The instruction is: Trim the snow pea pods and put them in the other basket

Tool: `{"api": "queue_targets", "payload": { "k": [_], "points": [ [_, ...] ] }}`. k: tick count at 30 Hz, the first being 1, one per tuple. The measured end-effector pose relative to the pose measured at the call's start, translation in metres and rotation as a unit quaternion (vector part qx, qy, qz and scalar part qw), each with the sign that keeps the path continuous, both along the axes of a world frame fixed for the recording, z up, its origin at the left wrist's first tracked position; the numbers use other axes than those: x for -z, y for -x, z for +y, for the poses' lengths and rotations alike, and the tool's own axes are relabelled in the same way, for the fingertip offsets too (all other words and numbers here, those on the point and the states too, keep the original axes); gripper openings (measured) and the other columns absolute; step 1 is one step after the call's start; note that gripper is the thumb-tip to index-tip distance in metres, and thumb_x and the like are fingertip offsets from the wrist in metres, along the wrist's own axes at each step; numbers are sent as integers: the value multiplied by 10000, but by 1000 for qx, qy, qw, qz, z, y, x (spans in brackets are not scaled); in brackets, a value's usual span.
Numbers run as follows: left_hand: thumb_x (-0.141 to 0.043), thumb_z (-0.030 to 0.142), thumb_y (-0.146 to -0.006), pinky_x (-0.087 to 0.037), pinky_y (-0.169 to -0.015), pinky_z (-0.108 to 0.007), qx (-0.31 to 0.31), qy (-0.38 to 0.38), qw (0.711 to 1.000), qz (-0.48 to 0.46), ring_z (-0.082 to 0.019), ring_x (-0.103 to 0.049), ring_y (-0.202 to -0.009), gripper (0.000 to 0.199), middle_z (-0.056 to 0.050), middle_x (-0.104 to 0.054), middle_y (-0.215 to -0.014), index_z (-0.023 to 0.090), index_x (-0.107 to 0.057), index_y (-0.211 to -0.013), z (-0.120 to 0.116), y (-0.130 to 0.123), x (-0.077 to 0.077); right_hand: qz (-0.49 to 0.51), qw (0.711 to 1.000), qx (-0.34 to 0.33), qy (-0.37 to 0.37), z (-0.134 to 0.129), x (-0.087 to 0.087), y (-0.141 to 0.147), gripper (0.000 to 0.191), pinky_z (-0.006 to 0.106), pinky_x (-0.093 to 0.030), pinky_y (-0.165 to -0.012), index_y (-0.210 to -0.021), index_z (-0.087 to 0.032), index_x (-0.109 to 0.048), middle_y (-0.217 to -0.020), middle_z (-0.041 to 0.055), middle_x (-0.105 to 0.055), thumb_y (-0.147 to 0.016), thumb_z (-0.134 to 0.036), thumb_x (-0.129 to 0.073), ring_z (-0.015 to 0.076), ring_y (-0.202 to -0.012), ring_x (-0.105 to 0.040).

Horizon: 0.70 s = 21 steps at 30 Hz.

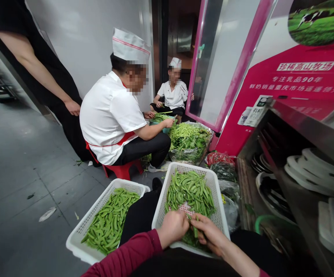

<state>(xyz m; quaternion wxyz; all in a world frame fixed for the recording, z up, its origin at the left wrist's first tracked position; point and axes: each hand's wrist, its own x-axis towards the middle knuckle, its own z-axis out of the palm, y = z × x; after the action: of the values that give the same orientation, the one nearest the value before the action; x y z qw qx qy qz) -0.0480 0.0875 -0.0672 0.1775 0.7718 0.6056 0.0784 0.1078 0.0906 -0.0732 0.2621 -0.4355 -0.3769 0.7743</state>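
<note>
Over the near end of a white perforated basket [220, 204], my two hands work close together. My right hand [211, 232] is closed around a few green pea pods [195, 231]. Just beside it my left hand [174, 227] is curled shut, its fingertips at the pods' ends; whatever lies inside its fingers is hidden. A heap of green pea pods [191, 190] fills the far part of this basket, which rests at my lap. To the left, a second white basket [76, 240] holds more loose pea pods [111, 219].
A person in white [111, 115] sits on a red stool [122, 171], handling greens; another person [172, 92] sits behind. Leafy greens [188, 138] fill a bag ahead. A standing person's arm [36, 65] is at left. Metal shelving [305, 127] with white plates [319, 173] stands close at right.
</note>
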Motion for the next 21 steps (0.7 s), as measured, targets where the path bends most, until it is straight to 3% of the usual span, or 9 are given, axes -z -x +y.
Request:
{"api": "queue_targets", "payload": {
  "k": [2,4,6,8,10,12,15,17,21],
  "points": [
    [-314,204,-788,-416,-647,-265,-65,15,998,4,-180,-583,-703,286,-78,-626,-738,139,-592,-766,11,11,4,14,1000,-21,0,-3,-6,-8,314,160,-103,-338,-723,-196,-387,-546,-91,-456,-639,-366,-637,-2,-322,-252],
    [-302,183,-795,-412,-674,-264,-74,44,996,7,-174,-578,-727,295,-77,-619,-738,135,-590,-755,18,19,8,7,999,-43,-1,-7,-5,-17,296,167,-102,-329,-721,-197,-386,-568,-80,-484,-651,-370,-616,-2,-308,-252],
    [-306,180,-800,-414,-709,-275,-44,66,997,15,-182,-572,-776,289,-84,-612,-781,137,-592,-800,17,21,8,-8,998,-60,-1,-11,4,-26,288,174,-104,-318,-705,-196,-389,-535,-77,-487,-647,-386,-597,6,-288,-246],
    [-352,180,-781,-422,-735,-289,-4,56,998,21,-195,-563,-833,295,-103,-583,-928,144,-553,-994,9,16,3,-23,997,-74,-7,-12,15,-31,268,176,-114,-316,-688,-189,-403,-497,-70,-485,-638,-386,-579,17,-287,-259],
    [-426,188,-744,-433,-746,-296,56,20,998,12,-204,-546,-894,467,-116,-494,-1114,186,-397,-1211,-1,8,-6,-48,995,-82,-18,-13,24,-33,224,174,-131,-323,-686,-177,-437,-469,-62,-484,-634,-359,-556,28,-299,-284],
    [-476,236,-736,-447,-736,-295,136,-7,991,10,-209,-542,-905,540,-104,-457,-1164,231,-332,-1257,-8,0,-16,-79,992,-93,-30,-12,29,-33,183,173,-149,-331,-690,-165,-474,-444,-59,-477,-626,-327,-531,38,-306,-303],
    [-431,272,-787,-459,-689,-282,228,-2,972,61,-204,-572,-813,267,-94,-570,-945,182,-539,-1014,-11,-8,-22,-95,988,-113,-52,-11,30,-30,141,173,-171,-346,-689,-157,-507,-421,-56,-464,-628,-281,-478,50,-317,-320],
    [-415,219,-788,-460,-651,-277,264,6,959,101,-200,-586,-744,193,-98,-602,-818,148,-582,-853,-10,-10,-20,-104,983,-134,-70,-10,27,-30,126,176,-185,-360,-701,-162,-516,-422,-55,-464,-638,-240,-440,59,-333,-326],
    [-466,203,-763,-442,-571,-267,318,62,936,141,-190,-584,-630,151,-74,-626,-699,158,-595,-698,-8,-11,-16,-175,937,-211,-217,-11,15,-34,92,179,-274,-471,-672,-172,-574,-545,-40,-539,-613,-157,-505,85,-511,-427]
  ]
}}
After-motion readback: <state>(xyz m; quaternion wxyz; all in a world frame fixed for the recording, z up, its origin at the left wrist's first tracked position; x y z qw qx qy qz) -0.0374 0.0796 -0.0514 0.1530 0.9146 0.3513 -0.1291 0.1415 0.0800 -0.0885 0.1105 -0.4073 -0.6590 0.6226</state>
